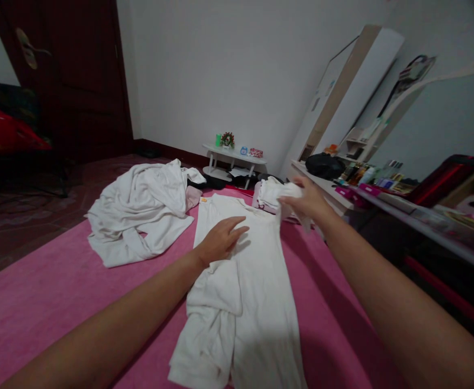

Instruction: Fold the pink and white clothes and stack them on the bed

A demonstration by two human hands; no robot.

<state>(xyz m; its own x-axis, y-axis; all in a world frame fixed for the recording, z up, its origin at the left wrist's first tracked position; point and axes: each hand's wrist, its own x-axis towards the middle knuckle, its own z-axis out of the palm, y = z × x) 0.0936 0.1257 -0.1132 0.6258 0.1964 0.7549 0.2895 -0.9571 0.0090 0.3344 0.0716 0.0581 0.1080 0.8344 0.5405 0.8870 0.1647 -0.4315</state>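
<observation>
A long white shirt [263,281] lies stretched out on a pink bedspread [59,313], with one part folded over along its left side. Above the upper part of the shirt, my left hand [223,237] hovers or rests lightly with its fingers spread; whether it touches the cloth I cannot tell. My right hand [302,200] pinches the shirt's upper right part, probably a sleeve, and holds it raised off the bed. Some of that raised cloth hangs below the fingers. Just behind my right hand sits a small stack of folded clothes [267,192].
A heap of white clothes [140,205] lies on the bed to the left. Beyond the bed stands a low white table [232,156] with small ornaments. A dresser crowded with bottles [366,174] borders the right side. A dark door [67,75] is at the back left.
</observation>
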